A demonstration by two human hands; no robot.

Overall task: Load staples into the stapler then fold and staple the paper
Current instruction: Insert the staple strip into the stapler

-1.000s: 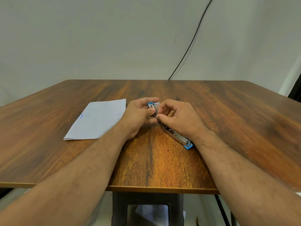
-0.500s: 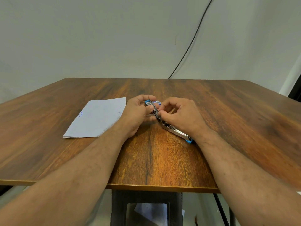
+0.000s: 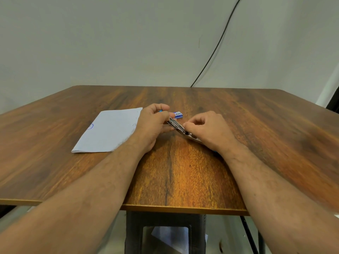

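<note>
One small blue-and-white staple box [image 3: 178, 114] sits on the table [image 3: 256, 125] behind the hands; contents not visible. One paper sheet [image 3: 110, 130] lies flat at left. One metal stapler [image 3: 178, 128], opened out, spans both hands: left hand [image 3: 152, 125] grips its far end, right hand [image 3: 209, 131] pinches near its middle, fingers curled.

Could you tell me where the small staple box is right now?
The staple box lies on the table just beyond the stapler, between the two hands.
</note>
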